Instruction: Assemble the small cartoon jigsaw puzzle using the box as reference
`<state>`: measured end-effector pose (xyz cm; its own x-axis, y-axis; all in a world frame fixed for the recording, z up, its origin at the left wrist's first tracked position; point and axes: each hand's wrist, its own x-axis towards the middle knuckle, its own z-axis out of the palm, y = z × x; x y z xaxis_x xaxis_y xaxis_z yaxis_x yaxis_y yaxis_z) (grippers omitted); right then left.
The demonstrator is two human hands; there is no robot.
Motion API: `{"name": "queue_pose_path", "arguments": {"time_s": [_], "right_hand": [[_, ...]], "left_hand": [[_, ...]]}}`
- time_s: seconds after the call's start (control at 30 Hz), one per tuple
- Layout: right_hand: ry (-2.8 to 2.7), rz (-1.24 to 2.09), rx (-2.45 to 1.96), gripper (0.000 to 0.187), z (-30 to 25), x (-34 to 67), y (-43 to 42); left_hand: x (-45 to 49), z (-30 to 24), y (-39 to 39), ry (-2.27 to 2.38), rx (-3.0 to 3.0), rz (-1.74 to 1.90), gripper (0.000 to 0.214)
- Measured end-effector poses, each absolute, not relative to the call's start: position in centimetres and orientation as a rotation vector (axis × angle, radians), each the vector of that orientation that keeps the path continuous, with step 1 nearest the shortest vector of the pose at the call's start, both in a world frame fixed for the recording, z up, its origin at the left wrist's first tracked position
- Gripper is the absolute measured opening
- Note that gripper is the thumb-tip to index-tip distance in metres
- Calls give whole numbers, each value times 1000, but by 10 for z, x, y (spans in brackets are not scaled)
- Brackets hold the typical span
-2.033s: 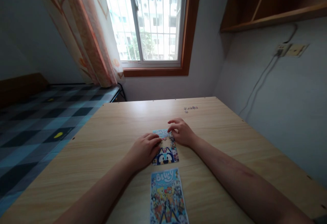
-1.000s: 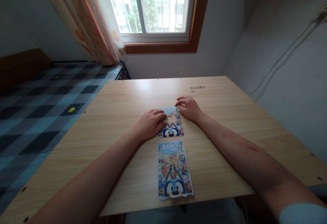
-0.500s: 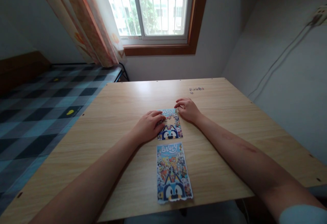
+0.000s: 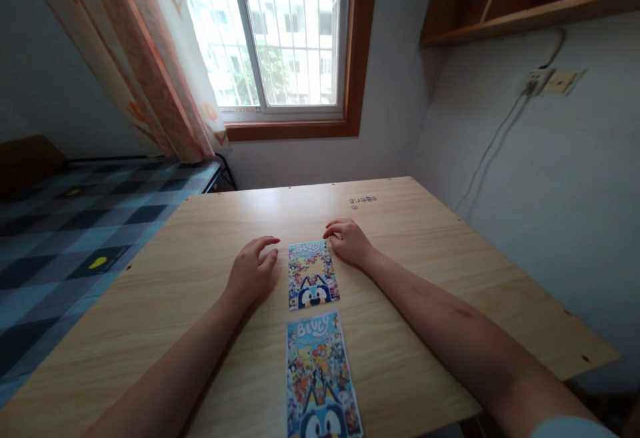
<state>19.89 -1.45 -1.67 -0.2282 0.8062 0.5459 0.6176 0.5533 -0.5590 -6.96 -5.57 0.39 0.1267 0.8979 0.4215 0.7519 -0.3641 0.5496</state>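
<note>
A partly assembled jigsaw puzzle [image 4: 314, 291] lies flat on the wooden table, with a bare gap around its middle through which the wood shows. To its left rests my left hand [image 4: 253, 269], thumb and fingers apart, holding nothing and not touching the puzzle. My right hand [image 4: 349, 242] lies at the puzzle's upper right corner, its fingers loosely bent and apart; nothing shows in it. Nearer to me is a printed picture sheet [image 4: 320, 365] with the same "Bluey" design, its lower edge cut off by the view. Loose puzzle pieces [image 4: 363, 200] sit in a small group toward the far edge.
The wooden table [image 4: 410, 351] reaches toward the wall under a barred window [image 4: 295, 38]. A bed with a checked cover [image 4: 90, 231] stands to the left. On the right wall are a shelf [image 4: 530, 11] and a socket with a cable [image 4: 537, 83].
My left hand has drawn off the puzzle to the left, uncovering its left side. My right hand stays by the upper right corner. The view has tilted up and turned right.
</note>
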Motion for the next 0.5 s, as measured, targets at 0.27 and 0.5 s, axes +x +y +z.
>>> {"name": "queue_pose_path", "arguments": {"time_s": [0.27, 0.5], "right_hand": [[-1818, 136, -1484, 37, -15, 225, -2], [-1365, 125, -2007, 75, -17, 282, 22]], "left_hand": [[-70, 2, -55, 1663, 2213, 1053, 33], [-69, 3, -55, 1657, 2200, 1029, 37]]}}
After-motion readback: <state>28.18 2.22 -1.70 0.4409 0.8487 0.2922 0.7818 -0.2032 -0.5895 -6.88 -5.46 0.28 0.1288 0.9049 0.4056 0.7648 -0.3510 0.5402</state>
